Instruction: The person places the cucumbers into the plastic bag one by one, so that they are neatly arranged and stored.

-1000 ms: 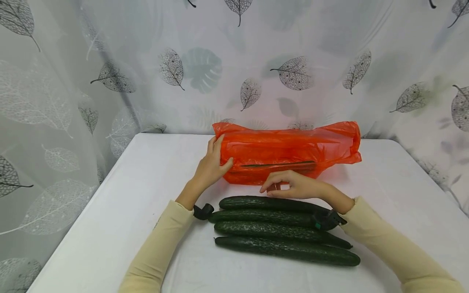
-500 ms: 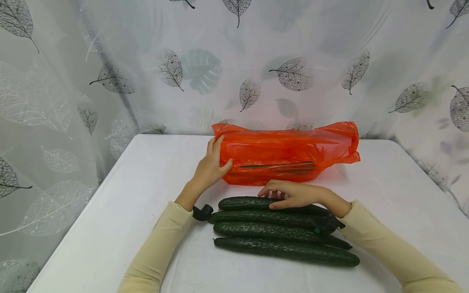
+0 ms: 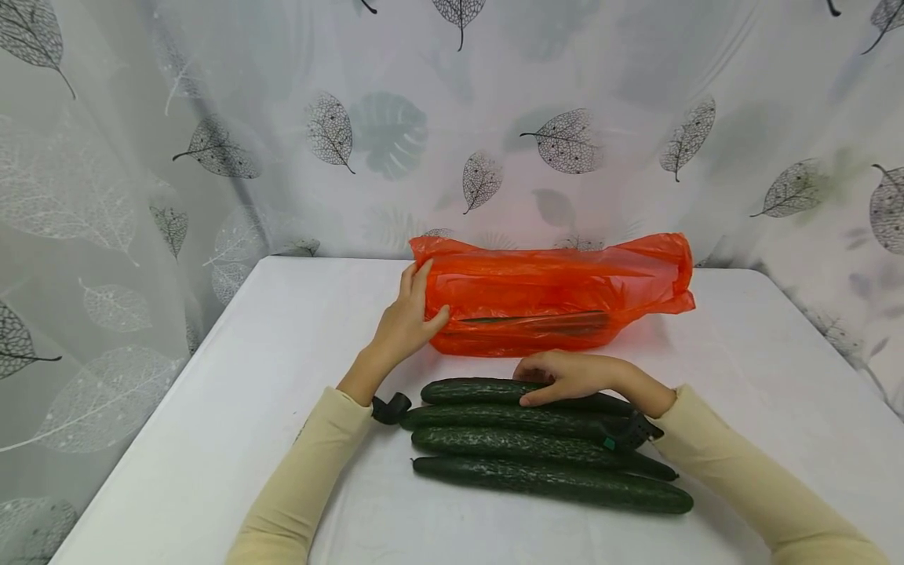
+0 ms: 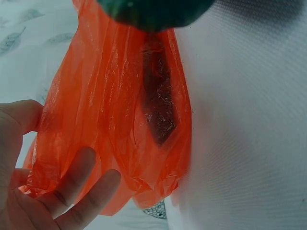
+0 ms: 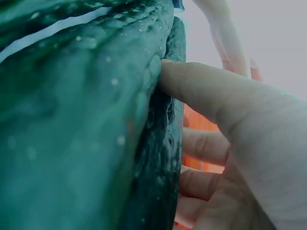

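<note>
An orange-red plastic bag (image 3: pixel 523 286) lies along the back of the table with its wide end to the right. Through the film a long dark shape (image 4: pixel 158 96) shows, and a green strip appears in the head view. My left hand (image 3: pixel 402 323) holds the bag's left end, film caught between thumb and fingers. Several dark green cucumbers lie side by side in front of the bag. On the farthest cucumber (image 3: pixel 462 390) is my right hand (image 3: pixel 575 373), thumb on the near side and curled fingers on the far side. The right wrist view shows both sides gripped.
A white cloth covers the table (image 3: pixel 304 314). Behind it hangs a leaf-patterned curtain (image 3: pixel 424 102). The other cucumbers (image 3: pixel 537 444) lie close to the right wrist, whose black camera (image 3: pixel 632 430) overlaps them.
My right hand has come down and nearer from in front of the bag onto the farthest cucumber, its fingers curling round it. The left hand and the bag have stayed put.
</note>
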`<state>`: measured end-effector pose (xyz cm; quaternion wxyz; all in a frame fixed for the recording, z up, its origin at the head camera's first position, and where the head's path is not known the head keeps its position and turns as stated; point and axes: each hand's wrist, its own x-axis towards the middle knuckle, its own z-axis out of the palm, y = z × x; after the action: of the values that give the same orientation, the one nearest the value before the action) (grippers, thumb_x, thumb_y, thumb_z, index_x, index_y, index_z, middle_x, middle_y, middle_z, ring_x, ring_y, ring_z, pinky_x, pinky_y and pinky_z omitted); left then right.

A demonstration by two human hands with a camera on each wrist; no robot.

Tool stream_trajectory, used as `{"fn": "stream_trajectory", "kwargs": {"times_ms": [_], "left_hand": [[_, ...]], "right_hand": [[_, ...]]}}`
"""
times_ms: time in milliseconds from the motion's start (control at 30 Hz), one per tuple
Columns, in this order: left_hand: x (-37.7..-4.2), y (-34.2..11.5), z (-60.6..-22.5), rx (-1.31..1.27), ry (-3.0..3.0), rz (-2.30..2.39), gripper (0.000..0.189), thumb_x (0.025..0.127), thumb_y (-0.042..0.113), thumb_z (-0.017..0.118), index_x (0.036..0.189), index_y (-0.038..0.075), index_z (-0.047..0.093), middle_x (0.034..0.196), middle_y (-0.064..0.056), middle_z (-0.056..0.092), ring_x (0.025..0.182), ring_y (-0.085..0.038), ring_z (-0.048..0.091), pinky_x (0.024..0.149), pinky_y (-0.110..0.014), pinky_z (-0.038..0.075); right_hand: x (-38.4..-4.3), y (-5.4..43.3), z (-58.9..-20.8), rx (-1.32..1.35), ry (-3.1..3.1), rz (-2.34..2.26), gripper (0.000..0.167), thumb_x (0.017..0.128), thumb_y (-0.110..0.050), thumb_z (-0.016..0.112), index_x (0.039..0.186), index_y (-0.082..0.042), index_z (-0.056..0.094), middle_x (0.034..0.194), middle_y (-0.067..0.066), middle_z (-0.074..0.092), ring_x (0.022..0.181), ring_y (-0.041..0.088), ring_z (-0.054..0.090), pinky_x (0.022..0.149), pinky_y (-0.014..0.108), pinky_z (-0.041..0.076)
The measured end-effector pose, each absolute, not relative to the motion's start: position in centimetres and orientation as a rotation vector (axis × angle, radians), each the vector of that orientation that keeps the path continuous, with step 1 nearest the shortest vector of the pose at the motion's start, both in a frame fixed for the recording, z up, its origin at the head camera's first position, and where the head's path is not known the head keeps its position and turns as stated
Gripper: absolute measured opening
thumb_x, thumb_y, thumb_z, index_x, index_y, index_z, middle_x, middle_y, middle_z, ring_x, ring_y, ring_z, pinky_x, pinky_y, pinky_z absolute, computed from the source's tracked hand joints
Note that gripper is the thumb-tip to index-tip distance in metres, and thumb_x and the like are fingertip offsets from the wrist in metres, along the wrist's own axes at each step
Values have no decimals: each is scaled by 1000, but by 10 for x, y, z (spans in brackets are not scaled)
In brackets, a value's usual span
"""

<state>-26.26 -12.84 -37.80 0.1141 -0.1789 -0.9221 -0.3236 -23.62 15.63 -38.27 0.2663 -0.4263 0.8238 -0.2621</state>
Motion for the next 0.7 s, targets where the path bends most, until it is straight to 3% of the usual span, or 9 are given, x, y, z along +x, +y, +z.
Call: {"fn": "stream_trajectory", "kwargs": {"times_ms": [333,700], "left_hand": [[-263,-130,-376,-529,-2699,-942,78,91,23,61,153,4,18,153,-18,21,49,-23,46,49,-32,45],[-264,-130,-379,-530,-2692,-934,77,91,23,60,153,5,19,152,-18,22,47,-22,44,46,-31,42]], "right_hand": [[-239,154,-384,-1157,2236,-689,29,94,-31,62,112,-8,58,82,-5,46,69,8,40,63,26,35],[-240,158,-384,-1173,2189,-753,30,94,-27,63,114,-5,56,82,-4,48,72,10,42,64,27,37]]}}
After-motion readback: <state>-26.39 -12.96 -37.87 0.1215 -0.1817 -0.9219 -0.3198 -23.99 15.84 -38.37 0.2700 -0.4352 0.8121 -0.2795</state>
